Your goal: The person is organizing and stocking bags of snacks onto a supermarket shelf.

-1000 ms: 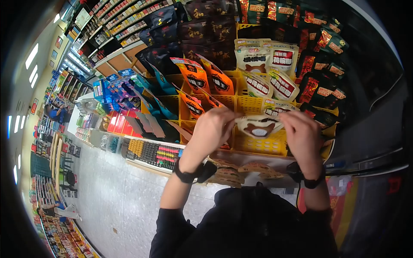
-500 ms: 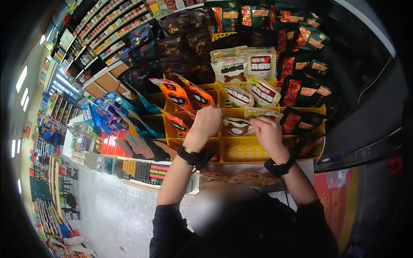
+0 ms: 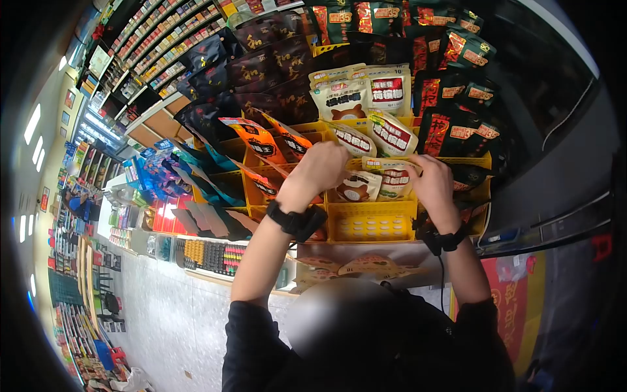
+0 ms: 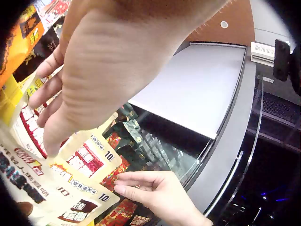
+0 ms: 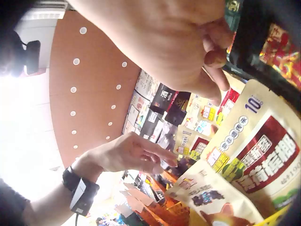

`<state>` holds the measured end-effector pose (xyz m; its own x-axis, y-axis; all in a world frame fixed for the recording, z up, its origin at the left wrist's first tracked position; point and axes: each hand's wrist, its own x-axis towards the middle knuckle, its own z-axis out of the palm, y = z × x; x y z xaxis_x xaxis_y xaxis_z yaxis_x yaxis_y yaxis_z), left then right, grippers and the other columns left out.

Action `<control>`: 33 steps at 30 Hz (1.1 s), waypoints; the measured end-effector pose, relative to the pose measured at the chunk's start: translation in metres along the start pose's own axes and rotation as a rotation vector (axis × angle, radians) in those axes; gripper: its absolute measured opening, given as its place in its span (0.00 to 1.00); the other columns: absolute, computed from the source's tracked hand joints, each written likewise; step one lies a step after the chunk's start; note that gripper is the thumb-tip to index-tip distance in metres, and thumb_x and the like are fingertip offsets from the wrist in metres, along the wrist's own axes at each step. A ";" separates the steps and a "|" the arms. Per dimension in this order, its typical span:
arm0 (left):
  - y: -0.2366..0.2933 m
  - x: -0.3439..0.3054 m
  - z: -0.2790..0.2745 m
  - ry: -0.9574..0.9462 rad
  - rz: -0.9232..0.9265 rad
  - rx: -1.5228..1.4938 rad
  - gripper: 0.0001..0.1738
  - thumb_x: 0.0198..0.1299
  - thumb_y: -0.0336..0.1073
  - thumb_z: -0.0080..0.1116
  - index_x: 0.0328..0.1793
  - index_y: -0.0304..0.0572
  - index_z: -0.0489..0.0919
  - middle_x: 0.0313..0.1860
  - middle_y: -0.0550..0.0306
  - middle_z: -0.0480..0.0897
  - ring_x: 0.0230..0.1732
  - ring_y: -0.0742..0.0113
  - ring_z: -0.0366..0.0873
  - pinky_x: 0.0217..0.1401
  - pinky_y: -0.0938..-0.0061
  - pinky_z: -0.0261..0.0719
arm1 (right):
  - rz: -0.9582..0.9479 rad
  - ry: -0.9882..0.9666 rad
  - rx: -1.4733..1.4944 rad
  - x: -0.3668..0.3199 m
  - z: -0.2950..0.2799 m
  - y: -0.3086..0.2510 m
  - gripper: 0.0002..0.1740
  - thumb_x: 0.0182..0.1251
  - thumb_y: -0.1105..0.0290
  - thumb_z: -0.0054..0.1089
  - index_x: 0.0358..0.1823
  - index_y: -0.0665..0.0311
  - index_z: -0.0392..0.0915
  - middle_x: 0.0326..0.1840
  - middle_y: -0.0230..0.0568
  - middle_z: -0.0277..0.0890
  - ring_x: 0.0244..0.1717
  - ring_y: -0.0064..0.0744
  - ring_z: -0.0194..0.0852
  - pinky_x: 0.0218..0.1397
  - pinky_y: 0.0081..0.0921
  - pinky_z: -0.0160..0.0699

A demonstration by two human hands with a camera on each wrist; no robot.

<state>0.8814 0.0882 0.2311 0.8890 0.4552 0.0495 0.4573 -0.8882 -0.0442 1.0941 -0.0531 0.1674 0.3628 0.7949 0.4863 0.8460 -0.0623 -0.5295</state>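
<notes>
A cream snack pouch with a brown bear (image 3: 357,187) stands in a compartment of the yellow plastic rack (image 3: 372,210). Behind it and to its right stands a cream pouch with a dark red label (image 5: 268,155). My left hand (image 3: 320,171) hovers at the bear pouch's upper left, its fingers loosely extended. On the other side, my right hand (image 3: 432,186) has its fingertips close to the upper right corner of the red-label pouch, with thumb and forefinger slightly apart. In the right wrist view, both hands' fingers are relaxed above the pouches.
More cream pouches (image 3: 392,134) stand in the compartments behind. Orange pouches (image 3: 258,140) fill the left columns, dark green and red pouches (image 3: 457,134) the right. Black pouches (image 3: 268,72) rise at the back left. A countertop (image 3: 392,251) runs below the rack's front edge.
Both hands held the bear pouch by its top edge, lowered it into the compartment and let go. The right hand has since moved right. The head view has shifted.
</notes>
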 end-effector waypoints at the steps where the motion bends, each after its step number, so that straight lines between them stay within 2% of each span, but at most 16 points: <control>1: 0.003 0.009 -0.002 0.007 -0.036 -0.026 0.11 0.56 0.38 0.66 0.35 0.36 0.82 0.34 0.43 0.84 0.41 0.46 0.83 0.47 0.58 0.81 | 0.030 -0.010 -0.066 0.003 -0.002 0.004 0.13 0.61 0.67 0.68 0.47 0.61 0.86 0.39 0.46 0.85 0.40 0.50 0.85 0.44 0.43 0.83; 2: 0.001 0.019 0.009 0.080 -0.003 -0.057 0.12 0.57 0.38 0.65 0.38 0.36 0.83 0.36 0.44 0.84 0.42 0.45 0.83 0.46 0.56 0.82 | 0.030 -0.007 -0.065 0.003 -0.002 0.004 0.13 0.61 0.67 0.68 0.47 0.61 0.86 0.39 0.46 0.85 0.40 0.50 0.85 0.44 0.43 0.83; 4: 0.005 0.034 0.022 0.095 -0.005 -0.066 0.11 0.58 0.38 0.65 0.40 0.37 0.84 0.35 0.44 0.85 0.42 0.45 0.83 0.47 0.56 0.82 | 0.099 -0.148 -0.170 0.005 -0.003 0.005 0.13 0.60 0.69 0.68 0.46 0.64 0.85 0.41 0.52 0.84 0.43 0.54 0.84 0.47 0.44 0.82; 5: 0.008 0.042 0.027 0.110 -0.007 -0.077 0.12 0.58 0.38 0.65 0.42 0.38 0.85 0.35 0.44 0.85 0.42 0.45 0.83 0.48 0.57 0.82 | 0.101 -0.141 -0.172 0.005 -0.002 0.008 0.13 0.60 0.69 0.68 0.46 0.64 0.85 0.41 0.52 0.84 0.43 0.54 0.84 0.47 0.44 0.82; 6: 0.005 0.050 0.043 0.161 0.045 -0.117 0.06 0.57 0.28 0.57 0.37 0.41 0.84 0.35 0.46 0.86 0.40 0.48 0.85 0.46 0.58 0.84 | 0.111 -0.200 -0.203 0.004 0.002 0.012 0.13 0.60 0.69 0.68 0.46 0.63 0.85 0.40 0.53 0.84 0.42 0.55 0.84 0.46 0.44 0.82; 7: 0.008 0.054 0.043 0.163 0.052 -0.114 0.06 0.57 0.28 0.57 0.37 0.41 0.84 0.35 0.46 0.86 0.40 0.48 0.85 0.46 0.58 0.84 | 0.121 -0.259 -0.233 0.003 0.008 0.017 0.12 0.60 0.69 0.67 0.45 0.62 0.85 0.39 0.54 0.84 0.42 0.55 0.83 0.46 0.45 0.82; 8: 0.012 0.057 0.043 0.130 0.044 -0.089 0.06 0.57 0.28 0.57 0.36 0.41 0.84 0.34 0.46 0.86 0.40 0.48 0.85 0.46 0.58 0.84 | 0.065 -0.199 -0.213 0.002 0.013 0.021 0.08 0.60 0.69 0.67 0.40 0.61 0.86 0.33 0.55 0.83 0.39 0.57 0.83 0.43 0.47 0.81; 11: 0.016 0.065 0.044 0.054 0.066 0.009 0.07 0.57 0.28 0.56 0.36 0.42 0.85 0.34 0.47 0.86 0.41 0.49 0.86 0.46 0.59 0.84 | 0.042 -0.223 -0.199 -0.001 0.011 0.026 0.07 0.62 0.68 0.61 0.33 0.62 0.86 0.32 0.54 0.83 0.36 0.55 0.85 0.42 0.46 0.83; 14: 0.017 0.071 0.050 -0.021 0.017 -0.002 0.10 0.55 0.29 0.58 0.41 0.45 0.87 0.36 0.47 0.87 0.43 0.49 0.85 0.48 0.59 0.84 | 0.073 -0.219 -0.183 -0.004 0.006 0.028 0.08 0.62 0.69 0.59 0.30 0.61 0.86 0.30 0.55 0.83 0.35 0.55 0.85 0.42 0.46 0.83; 16: 0.015 0.073 0.054 0.116 0.109 -0.006 0.10 0.54 0.28 0.57 0.40 0.45 0.87 0.35 0.47 0.87 0.41 0.50 0.85 0.46 0.60 0.84 | 0.065 -0.197 -0.179 -0.012 0.009 0.031 0.08 0.62 0.69 0.60 0.31 0.62 0.86 0.30 0.54 0.83 0.35 0.54 0.85 0.41 0.46 0.83; 23: 0.020 0.073 0.052 0.150 0.160 0.006 0.10 0.54 0.28 0.57 0.38 0.45 0.88 0.34 0.45 0.86 0.37 0.48 0.85 0.44 0.60 0.84 | 0.044 -0.134 -0.131 -0.025 0.004 0.026 0.08 0.65 0.68 0.62 0.39 0.63 0.84 0.35 0.47 0.83 0.35 0.52 0.84 0.40 0.45 0.82; 25: 0.021 0.060 0.038 0.176 0.090 -0.024 0.09 0.55 0.30 0.58 0.38 0.45 0.87 0.33 0.46 0.86 0.37 0.48 0.85 0.44 0.60 0.84 | 0.050 -0.087 -0.127 -0.023 -0.007 0.015 0.09 0.63 0.68 0.65 0.40 0.63 0.85 0.36 0.46 0.83 0.35 0.51 0.83 0.40 0.43 0.82; 27: 0.017 0.045 0.015 0.077 0.044 -0.008 0.10 0.55 0.31 0.59 0.41 0.45 0.88 0.33 0.46 0.86 0.38 0.47 0.85 0.44 0.59 0.84 | 0.064 -0.041 -0.116 -0.021 -0.011 0.001 0.10 0.61 0.68 0.67 0.42 0.63 0.85 0.37 0.46 0.83 0.36 0.50 0.83 0.40 0.41 0.82; 29: -0.002 0.030 0.009 -0.032 -0.002 -0.037 0.14 0.53 0.33 0.61 0.46 0.45 0.88 0.34 0.46 0.86 0.41 0.45 0.84 0.48 0.57 0.83 | -0.052 0.058 0.050 -0.022 -0.010 -0.011 0.12 0.61 0.67 0.68 0.44 0.63 0.84 0.38 0.45 0.83 0.36 0.50 0.83 0.39 0.40 0.82; 31: -0.021 0.017 0.014 -0.041 0.118 -0.173 0.16 0.52 0.32 0.61 0.48 0.45 0.87 0.37 0.46 0.86 0.44 0.46 0.84 0.51 0.57 0.82 | -0.101 -0.028 0.119 -0.023 0.005 -0.020 0.12 0.62 0.67 0.67 0.44 0.63 0.85 0.39 0.46 0.84 0.38 0.50 0.84 0.40 0.39 0.83; 33: -0.019 0.008 0.014 -0.067 0.079 -0.159 0.16 0.51 0.31 0.61 0.48 0.45 0.88 0.38 0.45 0.87 0.45 0.46 0.84 0.52 0.58 0.82 | -0.063 -0.184 0.097 -0.023 0.021 -0.027 0.13 0.61 0.66 0.68 0.45 0.63 0.85 0.39 0.49 0.84 0.38 0.51 0.84 0.41 0.41 0.83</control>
<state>0.8797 0.1095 0.2186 0.9240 0.3821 -0.0142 0.3812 -0.9175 0.1135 1.0547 -0.0567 0.1559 0.2256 0.8927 0.3901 0.8197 0.0425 -0.5711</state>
